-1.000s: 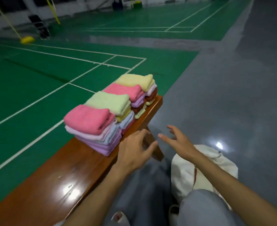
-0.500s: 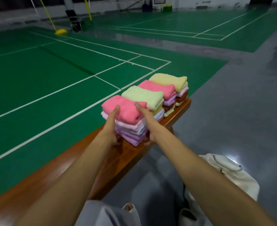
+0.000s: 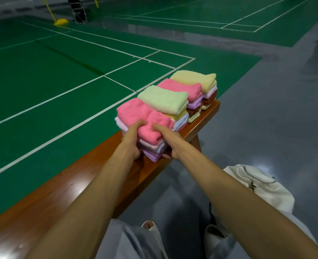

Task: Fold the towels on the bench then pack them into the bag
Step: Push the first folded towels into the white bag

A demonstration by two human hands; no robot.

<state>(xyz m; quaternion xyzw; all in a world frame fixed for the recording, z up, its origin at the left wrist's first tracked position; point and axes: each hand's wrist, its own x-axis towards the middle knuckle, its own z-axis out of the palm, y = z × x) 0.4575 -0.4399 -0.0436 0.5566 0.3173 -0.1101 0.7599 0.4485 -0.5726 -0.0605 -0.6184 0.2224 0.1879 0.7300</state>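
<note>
One gripped towel stack (image 3: 134, 113) lies crosswise on bench (image 3: 51, 199).

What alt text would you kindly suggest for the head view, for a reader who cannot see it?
The left hand and right hand grip the nearest towel stack, pink on top, on a wooden bench. Three more folded stacks line up behind it; a white bag lies on the grey floor at right.

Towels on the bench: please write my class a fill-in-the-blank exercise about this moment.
The left hand and right hand hold the nearest stack, whose top towel is ____.
The bench carries ____ stacks of folded towels.
The white bag lies on the ____.
Missing words: pink; four; floor.
</note>
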